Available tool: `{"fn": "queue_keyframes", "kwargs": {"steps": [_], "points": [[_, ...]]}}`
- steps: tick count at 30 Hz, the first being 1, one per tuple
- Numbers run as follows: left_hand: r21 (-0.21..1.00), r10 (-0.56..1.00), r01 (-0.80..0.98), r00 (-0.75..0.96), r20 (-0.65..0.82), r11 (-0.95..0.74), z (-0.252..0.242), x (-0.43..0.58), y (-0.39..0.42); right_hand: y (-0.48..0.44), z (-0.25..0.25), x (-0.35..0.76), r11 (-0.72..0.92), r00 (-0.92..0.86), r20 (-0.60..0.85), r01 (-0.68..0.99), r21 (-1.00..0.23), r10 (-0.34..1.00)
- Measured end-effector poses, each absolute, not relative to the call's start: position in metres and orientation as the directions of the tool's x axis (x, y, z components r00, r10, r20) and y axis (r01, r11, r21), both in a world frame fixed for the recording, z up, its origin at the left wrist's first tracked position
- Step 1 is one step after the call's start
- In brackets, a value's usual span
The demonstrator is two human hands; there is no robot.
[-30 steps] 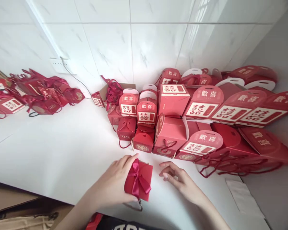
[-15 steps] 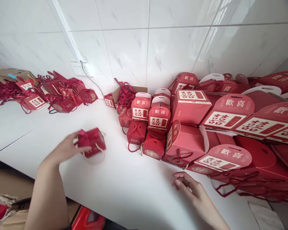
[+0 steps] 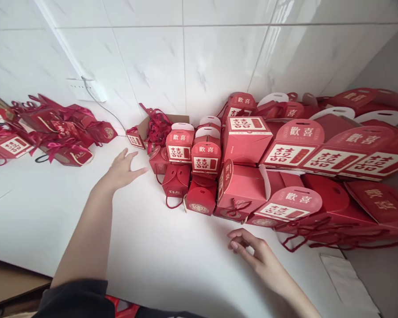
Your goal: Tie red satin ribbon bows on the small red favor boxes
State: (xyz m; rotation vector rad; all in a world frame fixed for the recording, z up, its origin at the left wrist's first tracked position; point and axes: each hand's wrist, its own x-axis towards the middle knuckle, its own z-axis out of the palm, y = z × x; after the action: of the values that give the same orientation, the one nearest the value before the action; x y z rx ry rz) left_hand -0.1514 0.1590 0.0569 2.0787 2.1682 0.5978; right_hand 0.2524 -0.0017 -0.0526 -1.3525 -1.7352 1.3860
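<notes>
My left hand (image 3: 125,170) reaches out over the white table with fingers and thumb spread and holds nothing. Just beyond its fingertips are a small red box with a white label (image 3: 135,139) and a bunch of dark red ribbons (image 3: 158,131) in a cardboard box. Close to its right stand small red gift boxes (image 3: 175,180) with cord handles. My right hand (image 3: 252,251) hovers in front of the stacked boxes, its fingers loosely curled and apart from the thumb, with nothing visible in it. At the left, a red box with a magenta ribbon (image 3: 68,152) lies at the front of a pile.
Large red gift boxes (image 3: 290,150) are stacked along the right, some with dark red cords (image 3: 298,234) hanging at the front. A cable runs from a wall socket (image 3: 86,89) behind the table. A pale flat piece (image 3: 346,280) lies at the right edge.
My left hand has let go of the red ribboned box, which now lies at the left pile, and has moved toward the ribbon bunch, fingers spread. My right hand stays much the same. The view has shifted.
</notes>
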Motion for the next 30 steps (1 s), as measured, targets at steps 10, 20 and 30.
{"fn": "queue_keyframes", "kwargs": {"steps": [10, 20, 30], "points": [[0.536, 0.933, 0.805, 0.058, 0.355, -0.254, 0.067, -0.100, 0.199, 0.013, 0.022, 0.255, 0.322, -0.512, 0.040, 0.475, -0.819, 0.858], [0.698, 0.857, 0.503, 0.227, 0.463, -0.510, 0.049, -0.082, 0.240, 0.035, 0.055, 0.236, 0.604, -0.649, 0.240, 0.423, -0.676, 0.722], [0.399, 0.523, 0.590, 0.046, 0.851, -0.702, 0.120, -0.088, 0.138, 0.032, 0.060, 0.253, 0.630, -0.650, 0.260, 0.434, -0.644, 0.714]]}}
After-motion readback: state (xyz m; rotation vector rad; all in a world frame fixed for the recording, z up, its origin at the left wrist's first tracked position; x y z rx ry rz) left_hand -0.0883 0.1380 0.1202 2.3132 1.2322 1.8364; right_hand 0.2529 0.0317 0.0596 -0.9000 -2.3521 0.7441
